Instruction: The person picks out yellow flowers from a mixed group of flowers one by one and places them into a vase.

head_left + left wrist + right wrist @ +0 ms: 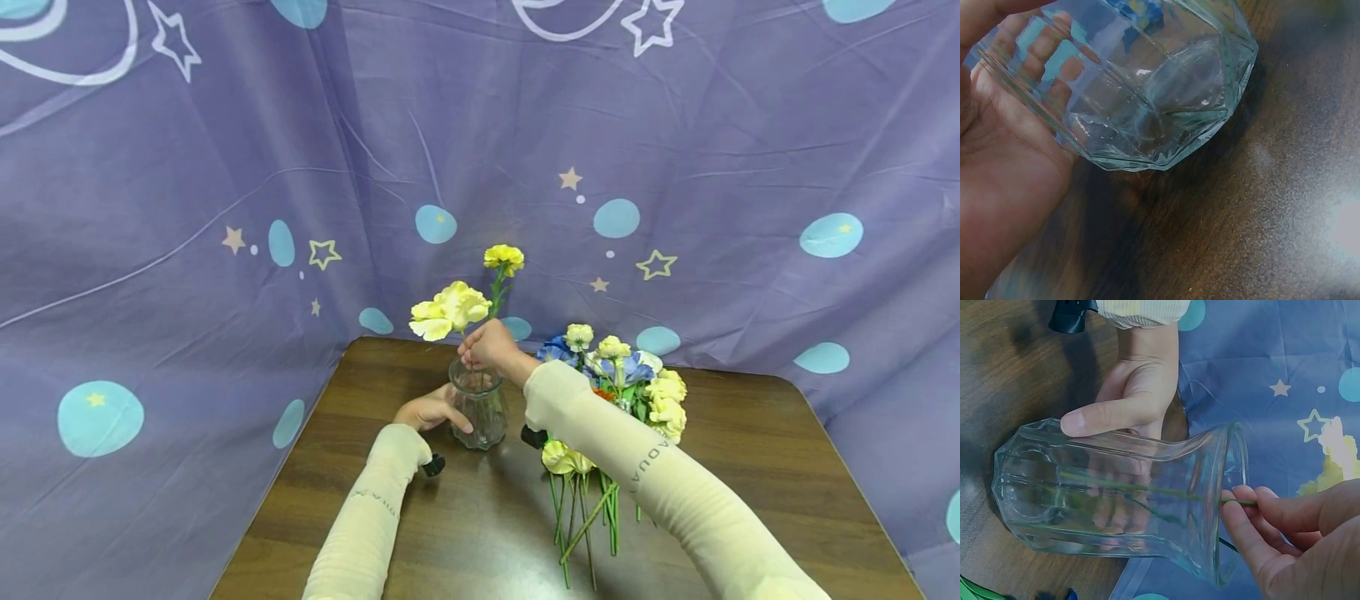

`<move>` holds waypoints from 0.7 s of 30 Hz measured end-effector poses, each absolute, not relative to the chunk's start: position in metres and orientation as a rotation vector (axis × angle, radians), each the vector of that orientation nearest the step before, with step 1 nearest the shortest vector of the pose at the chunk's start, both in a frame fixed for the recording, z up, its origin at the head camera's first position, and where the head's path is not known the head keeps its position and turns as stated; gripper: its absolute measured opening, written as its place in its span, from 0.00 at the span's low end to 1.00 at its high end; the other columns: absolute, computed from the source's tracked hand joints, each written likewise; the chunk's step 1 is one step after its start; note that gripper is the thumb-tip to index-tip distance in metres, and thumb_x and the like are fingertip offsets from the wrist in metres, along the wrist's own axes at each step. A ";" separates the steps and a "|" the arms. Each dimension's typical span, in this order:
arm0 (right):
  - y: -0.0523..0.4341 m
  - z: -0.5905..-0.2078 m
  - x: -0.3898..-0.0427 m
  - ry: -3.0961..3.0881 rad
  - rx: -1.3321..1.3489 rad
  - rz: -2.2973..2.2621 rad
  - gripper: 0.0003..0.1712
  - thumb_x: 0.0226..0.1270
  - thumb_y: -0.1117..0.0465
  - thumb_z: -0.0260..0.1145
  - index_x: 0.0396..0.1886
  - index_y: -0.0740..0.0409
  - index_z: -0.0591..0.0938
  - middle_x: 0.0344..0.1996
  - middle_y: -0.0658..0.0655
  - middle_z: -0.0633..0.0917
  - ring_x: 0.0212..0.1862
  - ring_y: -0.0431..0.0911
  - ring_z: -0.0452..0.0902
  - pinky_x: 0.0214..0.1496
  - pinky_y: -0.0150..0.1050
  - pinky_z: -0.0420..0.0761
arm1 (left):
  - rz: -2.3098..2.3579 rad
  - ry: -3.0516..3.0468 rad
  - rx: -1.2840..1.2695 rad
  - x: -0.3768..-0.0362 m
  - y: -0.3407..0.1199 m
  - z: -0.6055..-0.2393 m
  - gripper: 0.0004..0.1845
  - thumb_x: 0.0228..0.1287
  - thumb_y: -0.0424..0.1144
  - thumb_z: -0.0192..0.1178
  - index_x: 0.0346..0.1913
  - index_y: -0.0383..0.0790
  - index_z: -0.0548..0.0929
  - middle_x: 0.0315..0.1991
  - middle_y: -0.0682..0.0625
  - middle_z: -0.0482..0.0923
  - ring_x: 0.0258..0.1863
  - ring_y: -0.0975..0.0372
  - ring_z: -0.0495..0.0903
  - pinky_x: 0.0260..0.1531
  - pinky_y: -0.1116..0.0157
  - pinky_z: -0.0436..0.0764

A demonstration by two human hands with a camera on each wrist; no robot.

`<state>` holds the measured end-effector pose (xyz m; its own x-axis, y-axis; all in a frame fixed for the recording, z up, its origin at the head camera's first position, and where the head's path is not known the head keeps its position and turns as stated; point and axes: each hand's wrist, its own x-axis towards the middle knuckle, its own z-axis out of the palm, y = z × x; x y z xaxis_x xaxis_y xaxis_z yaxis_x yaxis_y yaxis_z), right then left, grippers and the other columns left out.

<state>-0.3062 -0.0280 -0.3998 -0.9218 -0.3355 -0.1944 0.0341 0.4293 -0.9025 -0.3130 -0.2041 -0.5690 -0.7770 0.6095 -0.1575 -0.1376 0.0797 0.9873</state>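
Head view, centre: glass vase (486,419) is gripped by left hand (432,410), apparently for steadiness, pale-yellow flower (452,309) pinched by stem (1243,502) in right hand (491,347).

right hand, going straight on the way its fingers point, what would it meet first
Likely the rim of the glass vase, which the right hand may be touching; depth is unclear.

The right sleeve (667,483) partly hides the flowers (634,368); left wrist view crops the vase (1191,81).
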 end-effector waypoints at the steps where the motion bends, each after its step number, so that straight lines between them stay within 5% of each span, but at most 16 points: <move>1: -0.028 -0.400 -0.306 2.344 -0.260 -1.487 0.09 0.67 0.76 0.63 0.42 0.73 0.88 0.38 0.68 0.90 0.44 0.58 0.89 0.54 0.52 0.87 | 1.751 1.812 0.465 -0.313 -0.204 -0.569 0.63 0.42 0.17 0.68 0.82 0.42 0.46 0.82 0.42 0.50 0.80 0.48 0.48 0.81 0.46 0.43; 12: -0.029 -0.400 -0.304 2.354 -0.250 -1.467 0.09 0.66 0.77 0.62 0.42 0.74 0.88 0.39 0.69 0.90 0.45 0.59 0.89 0.54 0.52 0.87 | 1.750 1.817 0.480 -0.314 -0.203 -0.569 0.64 0.44 0.17 0.67 0.83 0.43 0.42 0.84 0.44 0.43 0.82 0.48 0.39 0.81 0.45 0.38; 21: -0.029 -0.400 -0.303 2.383 -0.231 -1.418 0.12 0.70 0.75 0.58 0.38 0.77 0.87 0.42 0.68 0.90 0.45 0.58 0.89 0.54 0.52 0.87 | 1.753 1.822 0.527 -0.315 -0.203 -0.571 0.65 0.42 0.16 0.68 0.83 0.44 0.44 0.83 0.43 0.46 0.82 0.47 0.44 0.81 0.45 0.40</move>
<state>-0.3025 -0.0294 -0.4004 -0.9230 -0.3167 -0.2188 0.0412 0.4841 -0.8741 -0.3146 -0.2033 -0.5707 -0.7709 0.6259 -0.1182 -0.0942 0.0715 0.9930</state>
